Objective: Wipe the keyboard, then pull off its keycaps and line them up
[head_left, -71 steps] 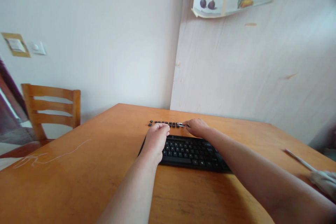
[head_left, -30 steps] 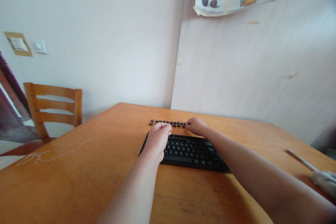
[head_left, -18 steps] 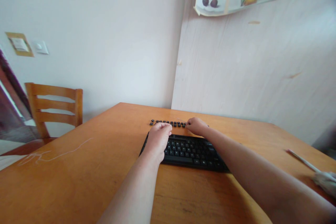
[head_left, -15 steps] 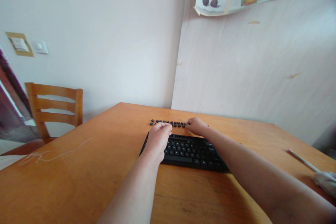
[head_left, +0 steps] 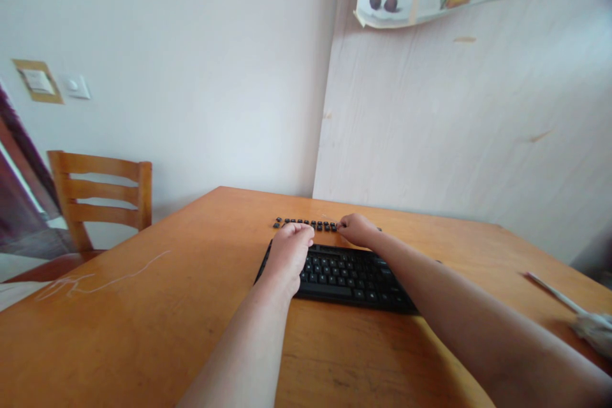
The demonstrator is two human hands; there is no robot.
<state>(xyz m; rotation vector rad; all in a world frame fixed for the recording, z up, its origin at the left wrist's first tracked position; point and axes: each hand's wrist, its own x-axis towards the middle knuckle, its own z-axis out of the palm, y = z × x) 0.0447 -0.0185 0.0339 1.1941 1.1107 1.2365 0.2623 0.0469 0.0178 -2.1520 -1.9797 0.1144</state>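
A black keyboard [head_left: 335, 274] lies on the wooden table, its left part covered by my left hand [head_left: 289, 255]. That hand is closed with its fingertips pressed together, and whatever they may hold is hidden. Beyond the keyboard, several loose black keycaps [head_left: 320, 225] stand in two short rows, partly behind my left hand. My right hand [head_left: 357, 230] is closed at the right end of these rows, fingertips against the last keycap. What is inside its fist cannot be seen. A small dark tip [head_left: 379, 229] shows just past the right wrist.
The wooden table [head_left: 191, 331] reaches back to the wall. A pale stick with a whitish bundle [head_left: 590, 325] lies at the right edge. Thin white string [head_left: 119, 277] lies on the left. A wooden chair [head_left: 102, 191] stands beyond the left edge.
At first a shiny silver tool showed at my right fingertips over the keycaps; now it is out of sight and those fingers touch the end keycap. My left hand stays over the keyboard.
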